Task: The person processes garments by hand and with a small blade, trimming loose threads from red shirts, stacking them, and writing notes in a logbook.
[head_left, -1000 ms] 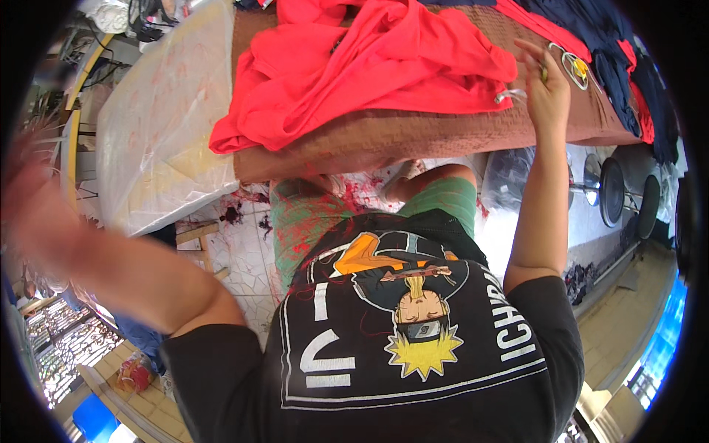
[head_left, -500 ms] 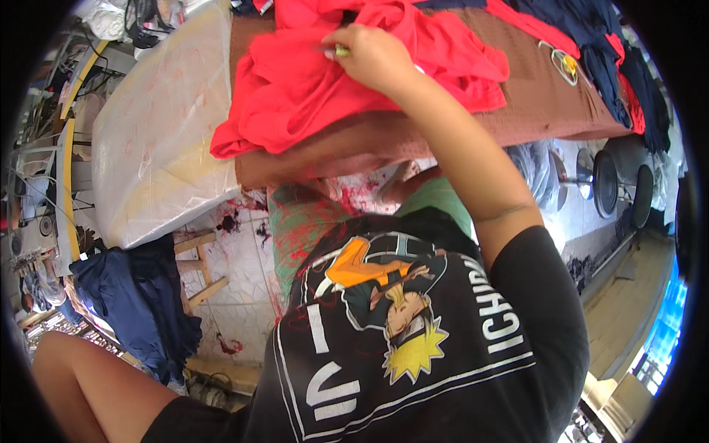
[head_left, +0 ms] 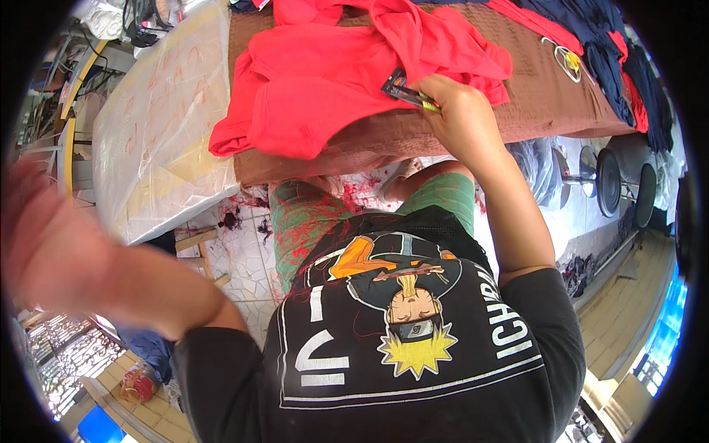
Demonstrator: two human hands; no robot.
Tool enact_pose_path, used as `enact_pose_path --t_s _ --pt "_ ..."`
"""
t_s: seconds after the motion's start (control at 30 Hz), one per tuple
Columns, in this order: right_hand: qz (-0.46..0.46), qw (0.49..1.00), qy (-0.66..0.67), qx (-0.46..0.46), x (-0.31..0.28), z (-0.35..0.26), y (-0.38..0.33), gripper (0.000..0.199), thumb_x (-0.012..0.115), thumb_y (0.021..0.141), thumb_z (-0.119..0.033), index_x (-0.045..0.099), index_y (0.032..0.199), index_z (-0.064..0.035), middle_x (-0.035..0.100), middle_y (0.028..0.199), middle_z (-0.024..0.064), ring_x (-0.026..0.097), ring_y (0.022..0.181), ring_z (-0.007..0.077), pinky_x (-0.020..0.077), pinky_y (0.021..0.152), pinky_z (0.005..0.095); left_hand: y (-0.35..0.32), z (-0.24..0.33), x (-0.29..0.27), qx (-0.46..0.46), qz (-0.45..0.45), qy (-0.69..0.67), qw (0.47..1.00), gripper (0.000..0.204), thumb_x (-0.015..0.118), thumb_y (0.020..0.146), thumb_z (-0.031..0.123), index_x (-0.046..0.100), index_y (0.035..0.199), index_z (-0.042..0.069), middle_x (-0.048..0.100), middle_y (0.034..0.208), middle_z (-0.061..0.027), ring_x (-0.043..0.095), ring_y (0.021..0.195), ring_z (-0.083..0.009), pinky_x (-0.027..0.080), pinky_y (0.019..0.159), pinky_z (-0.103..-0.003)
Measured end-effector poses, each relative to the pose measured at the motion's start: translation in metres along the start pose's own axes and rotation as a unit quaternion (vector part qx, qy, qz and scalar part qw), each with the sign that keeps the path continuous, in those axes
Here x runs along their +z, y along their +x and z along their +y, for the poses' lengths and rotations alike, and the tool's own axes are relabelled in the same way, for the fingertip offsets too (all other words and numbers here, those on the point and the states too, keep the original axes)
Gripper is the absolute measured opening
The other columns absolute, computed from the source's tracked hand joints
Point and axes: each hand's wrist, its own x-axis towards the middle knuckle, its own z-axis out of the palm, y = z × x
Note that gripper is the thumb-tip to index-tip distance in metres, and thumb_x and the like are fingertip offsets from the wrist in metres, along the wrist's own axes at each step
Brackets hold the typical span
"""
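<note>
A blurred left hand (head_left: 55, 229) extends at far left, its fingers too smeared to read. Beside a plastic-wrapped panel (head_left: 162, 125), a red garment (head_left: 310, 92) lies rumpled on a brown-covered worktop (head_left: 550, 103). A small black and yellow-green tool (head_left: 412, 96) sits at the garment's near edge, pinched in the right hand's (head_left: 467, 118) fingers, left of a looped cord (head_left: 567, 60).

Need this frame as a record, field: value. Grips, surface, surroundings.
right grip: holds small dark tool with yellow-green part, over red garment
left grip: blurred, left edge of view; contents unclear
surface: brown cloth-covered table
also on surface: coiled white-and-yellow cord; navy garments, right end
left of surface: plastic-wrapped slab
floor: white tiles, scattered scraps
</note>
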Motion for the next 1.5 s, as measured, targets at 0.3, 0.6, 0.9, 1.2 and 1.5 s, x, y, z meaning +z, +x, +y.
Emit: enact_pose_path --t_s 0.3,0.6,0.9,1.2,1.5 --pt "0.011 0.993 0.010 0.113 0.002 0.014 -0.025 0.019 0.065 0.082 -0.024 0.062 0.083 -0.0047 0.060 0.068 0.0185 0.059 0.068 0.0393 0.0458 0.058 0.0458 -0.193 -0.067 0.121 -0.247 -0.342 -0.087 0.903 0.018 0.063 0.086 0.004 0.065 0.104 0.000 0.068 0.098 -0.0095 0.064 0.093 -0.0141 0.051 0.081 -0.027" --pt "0.010 0.967 0.147 0.207 0.000 0.019 -0.034 0.032 0.062 0.086 -0.032 0.061 0.078 -0.0013 0.058 0.064 0.0190 0.058 0.065 0.0393 0.0445 0.057 0.0431 -0.216 -0.097 0.141 -0.099 -0.379 0.120 0.912 0.028 0.072 0.076 0.013 0.064 0.102 0.008 0.059 0.104 -0.0092 0.064 0.078 -0.0211 0.052 0.071 -0.032" --pt "-0.008 0.977 0.039 0.208 0.032 0.027 0.005 0.044 0.067 0.077 -0.045 0.064 0.075 -0.0011 0.061 0.065 0.0202 0.061 0.065 0.0377 0.0459 0.059 0.0448 -0.225 -0.100 0.142 -0.073 -0.395 0.242 0.883 0.020 0.072 0.077 0.018 0.066 0.089 0.003 0.062 0.091 -0.0104 0.064 0.074 -0.0249 0.051 0.065 -0.034" --pt "0.007 0.901 0.379 0.212 0.036 0.048 -0.013 0.022 0.066 0.087 -0.026 0.067 0.084 -0.0038 0.062 0.069 -0.0025 0.052 0.059 0.0057 0.0404 0.055 0.0247 -0.209 -0.094 0.130 -0.228 -0.310 0.035 0.922 0.010 0.068 0.081 0.008 0.070 0.087 -0.001 0.069 0.094 -0.0105 0.065 0.083 -0.0145 0.050 0.077 -0.026" --pt "0.004 0.972 0.130 0.194 0.011 0.025 -0.018 0.035 0.065 0.084 -0.039 0.065 0.081 -0.0037 0.060 0.065 0.0086 0.058 0.060 0.0224 0.0439 0.056 0.0359 -0.214 -0.101 0.136 -0.395 -0.274 -0.175 0.859 0.017 0.060 0.091 0.010 0.061 0.100 -0.004 0.068 0.098 -0.0123 0.063 0.093 -0.0138 0.050 0.085 -0.025"
